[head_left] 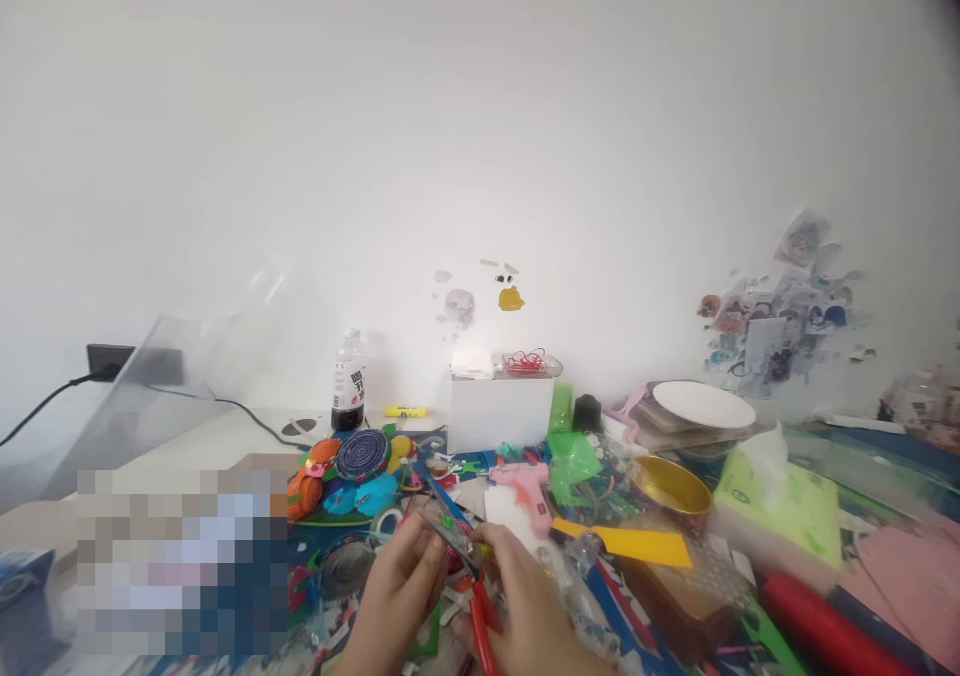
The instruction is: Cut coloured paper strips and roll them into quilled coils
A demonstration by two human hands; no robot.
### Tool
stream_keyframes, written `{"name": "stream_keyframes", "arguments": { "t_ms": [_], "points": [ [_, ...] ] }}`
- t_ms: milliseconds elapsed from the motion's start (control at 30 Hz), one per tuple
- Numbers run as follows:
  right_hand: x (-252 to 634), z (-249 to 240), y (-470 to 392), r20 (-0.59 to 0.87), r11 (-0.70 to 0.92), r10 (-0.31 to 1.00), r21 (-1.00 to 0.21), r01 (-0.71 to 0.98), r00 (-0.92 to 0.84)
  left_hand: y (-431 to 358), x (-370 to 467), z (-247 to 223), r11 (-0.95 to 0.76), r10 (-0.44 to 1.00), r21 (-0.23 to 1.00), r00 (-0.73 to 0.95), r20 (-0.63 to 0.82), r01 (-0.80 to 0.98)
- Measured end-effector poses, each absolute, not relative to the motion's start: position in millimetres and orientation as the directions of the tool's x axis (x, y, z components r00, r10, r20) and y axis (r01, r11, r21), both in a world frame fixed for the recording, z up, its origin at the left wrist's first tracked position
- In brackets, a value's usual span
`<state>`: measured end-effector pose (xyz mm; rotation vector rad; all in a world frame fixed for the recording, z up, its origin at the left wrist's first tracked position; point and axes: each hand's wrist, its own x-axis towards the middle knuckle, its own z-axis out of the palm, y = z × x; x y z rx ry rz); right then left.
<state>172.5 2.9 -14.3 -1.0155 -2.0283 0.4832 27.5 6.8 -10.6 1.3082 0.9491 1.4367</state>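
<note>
Low in the middle of the head view, both hands are close together over the cluttered table. My right hand (525, 596) is closed round the red handles of a pair of scissors (484, 624), whose silver blades point up and left. The fingers of my left hand (401, 581) are pinched together beside the blades. A small green piece (448, 523) shows at its fingertips, against the blades; its exact kind is too small to tell. Just beyond the hands lies a pink glue gun (529, 491).
Around the hands lie scraps and a yellow strip (649, 546). Left stands a colourful round craft piece (361, 454) and a bottle (349, 381). Behind is a white box (499, 416). At right are a gold tin (673, 484), a tissue pack (784, 511) and a white plate (703, 404).
</note>
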Motion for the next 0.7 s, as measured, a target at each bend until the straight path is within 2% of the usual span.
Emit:
{"name": "stream_keyframes", "arguments": {
  "t_ms": [700],
  "points": [
    [173.3,-18.2,7.1,0.482,0.592,0.806,-0.681,0.432,-0.344,7.1,28.2,-8.1,-0.256,0.962,0.944,0.038,0.270,-0.209]
  ]
}}
